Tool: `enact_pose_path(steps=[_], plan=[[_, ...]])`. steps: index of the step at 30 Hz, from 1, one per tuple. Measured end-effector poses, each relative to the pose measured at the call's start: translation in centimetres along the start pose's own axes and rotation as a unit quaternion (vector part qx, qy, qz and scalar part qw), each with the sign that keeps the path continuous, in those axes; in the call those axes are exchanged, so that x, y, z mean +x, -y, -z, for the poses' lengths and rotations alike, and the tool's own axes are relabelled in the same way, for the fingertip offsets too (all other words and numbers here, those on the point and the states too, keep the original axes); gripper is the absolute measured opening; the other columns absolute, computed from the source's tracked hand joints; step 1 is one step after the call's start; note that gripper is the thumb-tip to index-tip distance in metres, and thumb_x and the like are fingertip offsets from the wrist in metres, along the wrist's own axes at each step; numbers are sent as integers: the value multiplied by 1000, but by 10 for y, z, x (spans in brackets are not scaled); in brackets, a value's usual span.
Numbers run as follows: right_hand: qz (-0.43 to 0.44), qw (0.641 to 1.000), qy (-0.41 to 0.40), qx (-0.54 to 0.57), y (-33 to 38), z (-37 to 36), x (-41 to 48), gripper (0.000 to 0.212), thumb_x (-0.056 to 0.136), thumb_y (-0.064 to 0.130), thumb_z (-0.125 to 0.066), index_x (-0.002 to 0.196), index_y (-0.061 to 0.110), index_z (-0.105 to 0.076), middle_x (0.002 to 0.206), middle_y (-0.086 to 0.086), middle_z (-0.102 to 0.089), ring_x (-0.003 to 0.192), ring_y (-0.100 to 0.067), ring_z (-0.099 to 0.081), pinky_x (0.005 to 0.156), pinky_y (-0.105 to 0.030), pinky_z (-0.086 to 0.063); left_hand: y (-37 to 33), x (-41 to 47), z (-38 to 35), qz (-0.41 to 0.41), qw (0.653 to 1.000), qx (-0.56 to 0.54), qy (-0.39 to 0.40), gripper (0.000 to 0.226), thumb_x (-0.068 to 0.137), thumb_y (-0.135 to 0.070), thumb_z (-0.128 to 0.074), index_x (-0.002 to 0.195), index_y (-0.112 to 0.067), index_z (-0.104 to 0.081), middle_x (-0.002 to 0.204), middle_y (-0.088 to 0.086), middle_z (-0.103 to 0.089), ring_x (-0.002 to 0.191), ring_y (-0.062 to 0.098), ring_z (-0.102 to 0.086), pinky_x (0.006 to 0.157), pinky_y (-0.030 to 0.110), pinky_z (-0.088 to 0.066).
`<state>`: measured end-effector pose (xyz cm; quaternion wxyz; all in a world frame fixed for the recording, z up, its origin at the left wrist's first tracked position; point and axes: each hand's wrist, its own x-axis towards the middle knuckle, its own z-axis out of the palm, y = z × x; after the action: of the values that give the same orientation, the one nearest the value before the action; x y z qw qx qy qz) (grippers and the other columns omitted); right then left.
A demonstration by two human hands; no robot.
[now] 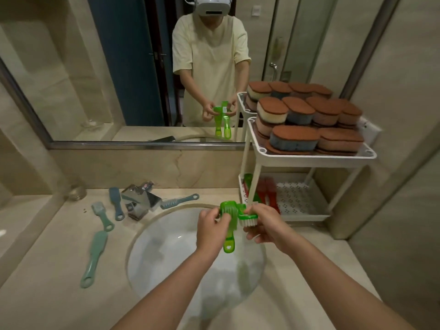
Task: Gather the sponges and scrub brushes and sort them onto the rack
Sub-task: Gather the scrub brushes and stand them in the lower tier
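Your left grip (210,231) clamps a green scrub brush (229,236), your right grip (264,226) a second green brush (247,219), heads together over the sink (166,258), 6 o'clock | rack (309,160) at 2 o'clock | risk: heads snag as you separate them, and one drops into the sink.

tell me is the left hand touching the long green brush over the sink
Touching. The head view shows the left hand with its fingers curled round the head of the long green brush, whose handle hangs down below the hand.
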<state>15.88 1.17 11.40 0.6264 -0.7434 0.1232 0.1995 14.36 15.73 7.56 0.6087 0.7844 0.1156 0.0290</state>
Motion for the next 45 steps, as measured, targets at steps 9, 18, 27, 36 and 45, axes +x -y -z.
enact_pose_path(steps=[9,18,27,36,45], plan=[[45,996,-73,18,-25,68,-6,13,89,24,-53,94,15,-61,56,-2,-53,34,-15,-42,36,-19,-29,-14,-22,-67,7,996,-51,71,16,89,-9,-51,89,-18,-64,102,14,-61,80,20,-64,60,25,-47],[54,992,-112,31,-32,111,3,12,92,18,-46,86,10,-52,56,-3,-45,37,-12,-39,43,-24,-27,-35,-25,-103,-39,984,-143,101,24,81,-6,-56,100,-17,-65,97,8,-68,88,25,-66,76,39,-57],[53,979,-176,90,-34,131,41,11,96,16,-50,102,12,-58,66,-3,-53,40,-10,-41,32,-17,-26,-46,13,-123,-89,986,-11,140,33,71,-35,-71,100,-27,-57,116,-7,-56,103,8,-57,89,32,-53],[-17,987,-161,13,-36,143,99,22,95,15,-56,111,2,-61,81,-11,-62,57,-18,-52,44,-24,-35,-27,78,-143,-120,935,294,161,21,93,-33,-54,103,-23,-39,131,2,-37,95,20,-54,85,38,-49],[-23,982,-154,-108,-43,135,143,15,95,18,-54,88,5,-60,85,-18,-64,71,-25,-58,63,-35,-45,6,100,-157,-196,854,436,204,23,98,-30,-47,112,-14,-37,155,12,-20,84,30,-57,68,33,-41]])
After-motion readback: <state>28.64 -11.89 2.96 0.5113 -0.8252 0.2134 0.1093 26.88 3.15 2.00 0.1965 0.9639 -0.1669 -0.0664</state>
